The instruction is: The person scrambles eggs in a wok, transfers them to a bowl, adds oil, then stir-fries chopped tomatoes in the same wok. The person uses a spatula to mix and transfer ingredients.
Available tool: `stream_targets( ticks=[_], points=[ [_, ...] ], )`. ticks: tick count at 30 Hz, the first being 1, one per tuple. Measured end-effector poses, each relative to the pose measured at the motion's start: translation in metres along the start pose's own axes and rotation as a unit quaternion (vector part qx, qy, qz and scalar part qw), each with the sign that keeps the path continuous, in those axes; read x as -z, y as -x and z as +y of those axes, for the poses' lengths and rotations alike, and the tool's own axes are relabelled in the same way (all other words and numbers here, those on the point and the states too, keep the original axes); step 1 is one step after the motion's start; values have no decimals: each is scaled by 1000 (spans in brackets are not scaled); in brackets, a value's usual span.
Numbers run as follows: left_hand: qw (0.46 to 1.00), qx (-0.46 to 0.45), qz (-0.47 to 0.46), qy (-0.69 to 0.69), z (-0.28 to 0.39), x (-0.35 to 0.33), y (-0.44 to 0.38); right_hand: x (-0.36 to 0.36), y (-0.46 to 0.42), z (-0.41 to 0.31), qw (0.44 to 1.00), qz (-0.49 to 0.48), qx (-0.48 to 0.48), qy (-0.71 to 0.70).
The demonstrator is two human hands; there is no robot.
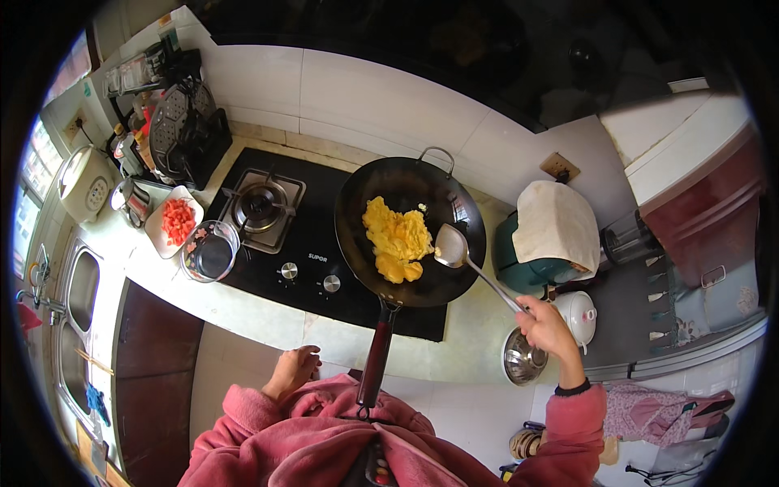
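Note:
My right hand [546, 329] is closed around the handle of a metal wok spatula [452, 246]. The spatula's blade rests inside a dark wok [353, 195], touching the right edge of a mass of yellow scrambled egg [397, 236]. The wok sits over the right side of a black gas hob [322, 182], and its long dark handle [376, 356] points toward my body. My left hand [295, 369] hovers by the counter's front edge, left of that handle and apart from it. Its fingers are curled, the palm is hidden, and no held object shows.
Left of the hob are a plate of chopped red pieces [178, 220], a glass bowl [210, 252], a metal jug [131, 201] and a rice cooker [85, 185]. A cloth-covered green appliance [517, 259], a metal bowl [523, 359] and a white lidded pot [578, 318] stand right.

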State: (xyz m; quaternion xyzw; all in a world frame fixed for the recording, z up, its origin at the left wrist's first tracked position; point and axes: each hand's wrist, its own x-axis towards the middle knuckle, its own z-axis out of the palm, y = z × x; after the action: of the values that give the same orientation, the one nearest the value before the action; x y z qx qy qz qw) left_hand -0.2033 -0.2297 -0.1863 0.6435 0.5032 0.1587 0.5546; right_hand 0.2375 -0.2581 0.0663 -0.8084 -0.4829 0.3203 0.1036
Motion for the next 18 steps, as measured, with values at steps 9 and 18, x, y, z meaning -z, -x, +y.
stream_targets(
  ticks=[9,18],
  points=[
    [999,4,44,4,6,5,12,33,-67,0,988,-114,-96,-37],
    [996,12,85,13,-21,0,20,-18,-107,9,970,-195,-67,-126]
  ],
)
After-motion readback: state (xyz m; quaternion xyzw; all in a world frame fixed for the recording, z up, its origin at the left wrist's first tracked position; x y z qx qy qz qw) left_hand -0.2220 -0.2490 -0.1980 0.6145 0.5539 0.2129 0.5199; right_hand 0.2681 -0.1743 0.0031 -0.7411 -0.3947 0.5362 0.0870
